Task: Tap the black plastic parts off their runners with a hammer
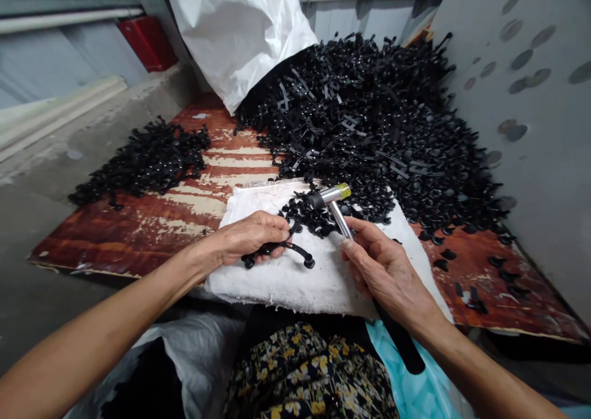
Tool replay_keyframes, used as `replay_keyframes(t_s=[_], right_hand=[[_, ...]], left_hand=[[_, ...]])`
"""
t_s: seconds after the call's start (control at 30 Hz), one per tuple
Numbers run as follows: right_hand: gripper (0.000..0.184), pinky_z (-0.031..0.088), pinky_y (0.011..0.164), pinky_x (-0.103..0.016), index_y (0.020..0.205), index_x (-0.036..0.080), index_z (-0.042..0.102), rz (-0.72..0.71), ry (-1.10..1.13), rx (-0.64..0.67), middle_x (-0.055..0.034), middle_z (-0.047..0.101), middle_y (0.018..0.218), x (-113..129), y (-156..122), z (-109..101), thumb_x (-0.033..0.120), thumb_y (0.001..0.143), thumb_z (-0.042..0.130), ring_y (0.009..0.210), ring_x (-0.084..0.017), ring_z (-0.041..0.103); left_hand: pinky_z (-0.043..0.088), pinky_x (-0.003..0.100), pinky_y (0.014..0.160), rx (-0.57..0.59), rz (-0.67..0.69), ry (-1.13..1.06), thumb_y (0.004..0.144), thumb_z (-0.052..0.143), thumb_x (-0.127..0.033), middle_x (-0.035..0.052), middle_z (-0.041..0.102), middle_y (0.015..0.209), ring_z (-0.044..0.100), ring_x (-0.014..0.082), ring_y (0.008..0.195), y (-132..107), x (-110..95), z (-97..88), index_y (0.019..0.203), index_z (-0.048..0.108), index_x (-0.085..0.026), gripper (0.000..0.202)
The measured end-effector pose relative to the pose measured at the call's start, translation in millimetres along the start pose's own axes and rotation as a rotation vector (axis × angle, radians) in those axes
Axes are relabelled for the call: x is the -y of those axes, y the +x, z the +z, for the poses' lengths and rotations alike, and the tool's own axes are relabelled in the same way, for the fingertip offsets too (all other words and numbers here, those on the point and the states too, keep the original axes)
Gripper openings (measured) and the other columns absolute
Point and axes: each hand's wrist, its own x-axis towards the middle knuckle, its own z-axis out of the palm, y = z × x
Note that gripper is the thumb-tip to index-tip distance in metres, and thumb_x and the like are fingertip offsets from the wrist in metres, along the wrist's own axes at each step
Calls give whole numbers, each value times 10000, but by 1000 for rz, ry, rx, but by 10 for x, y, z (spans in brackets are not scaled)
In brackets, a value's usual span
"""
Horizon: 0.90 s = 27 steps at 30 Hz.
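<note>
My left hand [252,237] is closed on a curved black plastic strip with round ends [300,254], pressing it onto a white cloth pad [295,283]. My right hand [383,265] grips the shaft of a small mallet; its silver head with a yellow face [331,194] is raised above a little cluster of black parts [309,213] on the pad. The mallet's black grip sticks out below my wrist.
A big heap of black plastic parts [378,123] spills from a white sack [235,31] at the back. A smaller pile [148,157] lies left on the worn red board [152,222]. A grey panel [530,130] rises on the right. Loose parts dot the board's right side.
</note>
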Motion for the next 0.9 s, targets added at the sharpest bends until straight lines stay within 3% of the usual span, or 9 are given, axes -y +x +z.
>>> replay_keyframes(t_s=[0.33,0.9], right_hand=[[367,297,383,-228,1208,197,550,-14,-4,7,30,566,738,-15,7,-11,373,887,519,429,-78,379],[325,297,375,-217,1173,194,569,-43,-2,-1,42,539,680,-27,19,-4,335,885,520,425,-80,380]], left_hand=[[251,168,355,-19,-16,43,689,634,-342,-27,501,485,351,36,344,-5,-7,16,686,545,-149,212],[256,161,357,-24,-22,109,657,619,-360,-43,489,484,354,32,350,-18,-31,39,680,523,-150,232]])
